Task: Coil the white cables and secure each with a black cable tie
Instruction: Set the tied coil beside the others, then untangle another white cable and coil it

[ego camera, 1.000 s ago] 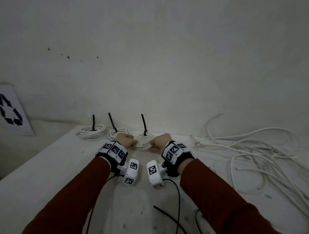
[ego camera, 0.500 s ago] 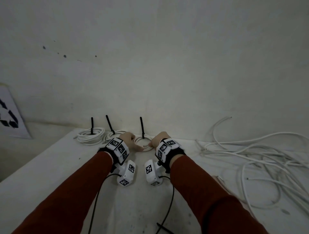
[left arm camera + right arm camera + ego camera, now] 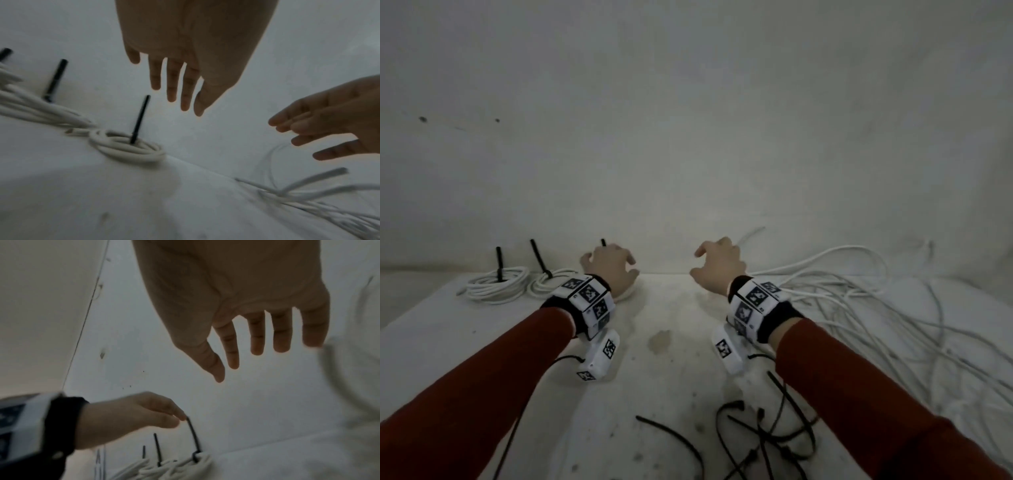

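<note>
Three coiled white cables lie along the wall at the back left, each with a black tie standing up. My left hand hovers just above the third coil, fingers straight and relaxed, holding nothing. Its fingertips are close beside the tip of that coil's tie; contact cannot be told. My right hand hangs in the air to the right of the coil, fingers spread and empty, near the pile of loose white cables. The first coil and second coil lie further left.
Several loose black cable ties lie on the white table near its front, between my forearms. The wall stands right behind the coils. Thin black wires run from the wrist cameras over the table.
Both hands have let go of the third coil, lifted and moved apart. The right hand has gone right, toward the loose cables. The coil stays against the wall.
</note>
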Tool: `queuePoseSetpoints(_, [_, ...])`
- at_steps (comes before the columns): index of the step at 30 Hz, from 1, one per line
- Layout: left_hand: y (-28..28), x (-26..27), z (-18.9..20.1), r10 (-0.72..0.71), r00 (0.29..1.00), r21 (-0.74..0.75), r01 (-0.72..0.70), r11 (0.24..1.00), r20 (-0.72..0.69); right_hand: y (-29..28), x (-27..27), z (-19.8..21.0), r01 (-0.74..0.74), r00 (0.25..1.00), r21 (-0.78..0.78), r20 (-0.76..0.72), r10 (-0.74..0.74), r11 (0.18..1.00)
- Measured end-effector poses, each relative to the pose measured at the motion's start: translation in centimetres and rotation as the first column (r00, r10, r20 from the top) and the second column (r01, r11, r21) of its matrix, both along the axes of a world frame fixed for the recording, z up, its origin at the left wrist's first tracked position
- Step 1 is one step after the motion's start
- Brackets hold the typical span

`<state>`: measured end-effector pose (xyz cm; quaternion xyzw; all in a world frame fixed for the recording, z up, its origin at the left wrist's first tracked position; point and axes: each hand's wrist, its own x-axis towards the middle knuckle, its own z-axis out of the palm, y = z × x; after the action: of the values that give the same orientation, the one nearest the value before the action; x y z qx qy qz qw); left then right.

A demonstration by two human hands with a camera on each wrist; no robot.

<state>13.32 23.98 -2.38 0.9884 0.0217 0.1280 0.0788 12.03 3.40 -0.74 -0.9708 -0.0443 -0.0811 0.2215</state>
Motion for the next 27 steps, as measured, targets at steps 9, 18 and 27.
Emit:
queuePoseSetpoints(9, [-12.5,-4.2,1.5,-0.407,0.910,0.003,0.408,0.913,0.078,-11.7,-3.9,2.3,-0.146,0.937,-0.223,-0.344,0.062,0.964])
queuePoseSetpoints(18, [-17.8,-8.3,7.6,-0.669,0.675,-0.385,0.733,0.561,0.311,-16.3,-10.4,10.7,-0.236,0.952,0.089,0.222,0.212,0.968])
queuePoseSetpoints(27, [-16.2,-10.4,15.9,-0.386,0.683,-0.655,0.721,0.224,0.620,-19.8,-14.0,12.5,-0.229,0.901,0.306,0.426,0.082,0.924])
